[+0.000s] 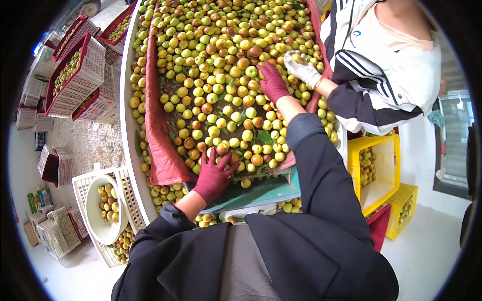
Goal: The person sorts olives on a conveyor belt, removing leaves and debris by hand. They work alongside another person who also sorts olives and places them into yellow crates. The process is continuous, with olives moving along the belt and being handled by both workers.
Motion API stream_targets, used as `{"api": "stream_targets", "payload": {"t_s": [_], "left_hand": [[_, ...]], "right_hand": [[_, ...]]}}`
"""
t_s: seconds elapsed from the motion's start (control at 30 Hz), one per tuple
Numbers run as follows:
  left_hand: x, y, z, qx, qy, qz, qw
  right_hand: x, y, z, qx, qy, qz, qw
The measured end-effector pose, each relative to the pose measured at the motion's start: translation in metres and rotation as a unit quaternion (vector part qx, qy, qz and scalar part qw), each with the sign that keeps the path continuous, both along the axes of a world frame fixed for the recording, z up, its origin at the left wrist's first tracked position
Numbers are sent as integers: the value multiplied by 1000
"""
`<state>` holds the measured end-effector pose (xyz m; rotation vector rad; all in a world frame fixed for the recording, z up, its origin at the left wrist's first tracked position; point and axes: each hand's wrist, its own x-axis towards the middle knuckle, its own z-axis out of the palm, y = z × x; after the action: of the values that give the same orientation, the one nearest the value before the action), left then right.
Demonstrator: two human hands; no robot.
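A broad heap of green, yellow and reddish-brown jujubes (214, 94) covers the sorting table before me, with a few leaves among them. My left hand (212, 178), in a maroon glove, spreads its fingers over jujubes at the near edge of the heap. Farther up and to the right, my right hand (274, 84) in a matching glove reaches in among the fruit. Its fingertips are beside several jujubes; whether one is gripped is hidden. Red woven sheeting (156, 113) borders the heap. Below my left hand lies a green chute (256, 192).
A co-worker's white-gloved hand (303, 67) holds a jujube close to my right hand. Yellow crates (393, 165) with fruit stand at the right. At the left are a pale basin (94, 225) of jujubes on a plastic crate (126, 180) and stacked red-lined crates (90, 64).
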<state>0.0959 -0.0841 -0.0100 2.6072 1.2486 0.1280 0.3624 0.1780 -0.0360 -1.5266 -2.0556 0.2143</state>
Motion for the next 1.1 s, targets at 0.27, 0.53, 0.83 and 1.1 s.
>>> {"api": "stream_targets", "payload": {"t_s": [0.27,0.53,0.83,1.1], "left_hand": [[-17,44,16,26,-156,67,985],[-27,209,5,135,-189,123,965],[26,301,9,17,52,184,982],[-7,218,-8,44,28,140,989]], "right_hand": [[-29,-23,-19,-166,-29,-30,985],[-53,-135,-11,-155,191,49,968],[-82,-244,1,-219,290,98,927],[2,-141,22,-90,257,-93,958]]}}
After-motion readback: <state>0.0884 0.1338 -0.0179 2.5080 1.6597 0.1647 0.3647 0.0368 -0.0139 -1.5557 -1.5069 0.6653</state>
